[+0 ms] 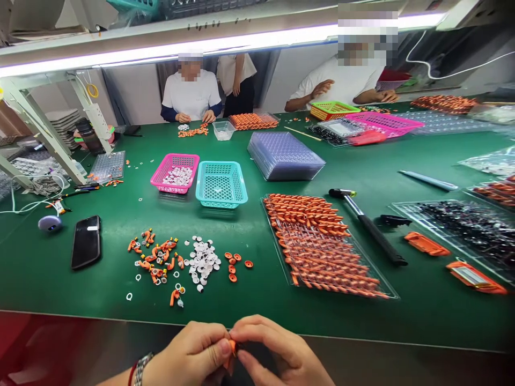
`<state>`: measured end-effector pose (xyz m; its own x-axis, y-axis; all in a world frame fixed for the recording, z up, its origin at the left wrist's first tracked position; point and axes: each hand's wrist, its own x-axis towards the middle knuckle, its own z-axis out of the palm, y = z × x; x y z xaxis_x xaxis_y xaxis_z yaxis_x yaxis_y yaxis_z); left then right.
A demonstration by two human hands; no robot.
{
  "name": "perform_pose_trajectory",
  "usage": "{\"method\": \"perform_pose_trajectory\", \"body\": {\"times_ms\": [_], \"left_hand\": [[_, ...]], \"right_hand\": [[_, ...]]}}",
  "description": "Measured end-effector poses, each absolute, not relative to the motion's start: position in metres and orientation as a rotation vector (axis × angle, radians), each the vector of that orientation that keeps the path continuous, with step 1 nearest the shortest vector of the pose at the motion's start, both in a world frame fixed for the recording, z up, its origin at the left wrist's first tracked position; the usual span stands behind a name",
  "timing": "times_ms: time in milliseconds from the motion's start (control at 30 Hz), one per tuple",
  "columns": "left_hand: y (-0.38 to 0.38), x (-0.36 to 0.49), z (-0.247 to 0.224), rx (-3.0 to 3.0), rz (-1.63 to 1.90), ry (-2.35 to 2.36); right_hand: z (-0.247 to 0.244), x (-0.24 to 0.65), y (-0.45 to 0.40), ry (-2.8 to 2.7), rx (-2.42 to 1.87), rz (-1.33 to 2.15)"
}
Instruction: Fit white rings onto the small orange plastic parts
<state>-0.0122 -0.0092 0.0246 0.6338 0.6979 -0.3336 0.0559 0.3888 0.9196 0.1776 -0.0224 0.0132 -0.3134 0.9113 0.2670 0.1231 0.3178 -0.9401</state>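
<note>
My left hand (193,354) and my right hand (277,348) meet at the bottom centre, just off the table's front edge. Between their fingertips is a small orange part (232,348), pinched from both sides and partly covered by the fingers. On the green table beyond them lie a pile of orange curved pieces (156,260), a heap of white round caps (203,261) and several orange round caps (232,269). A clear tray filled with rows of orange parts (322,246) lies to the right.
Pink basket (175,172), blue basket (221,185) and stacked clear trays (285,155) stand mid-table. A phone (86,242) lies left; a hammer (374,230) and black parts (475,230) lie right. People (192,94) sit across, below a lamp bar.
</note>
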Motion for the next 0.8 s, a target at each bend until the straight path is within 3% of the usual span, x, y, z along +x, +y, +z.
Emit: {"method": "perform_pose_trajectory", "body": {"times_ms": [533,800], "left_hand": [[-0.010,-0.008,0.008,0.880,0.293,0.827],[-0.010,-0.006,0.004,0.825,0.372,0.867]], "right_hand": [[0.015,0.192,-0.015,-2.008,-0.912,1.146],[0.003,0.189,-0.016,-1.760,-0.936,1.235]]}}
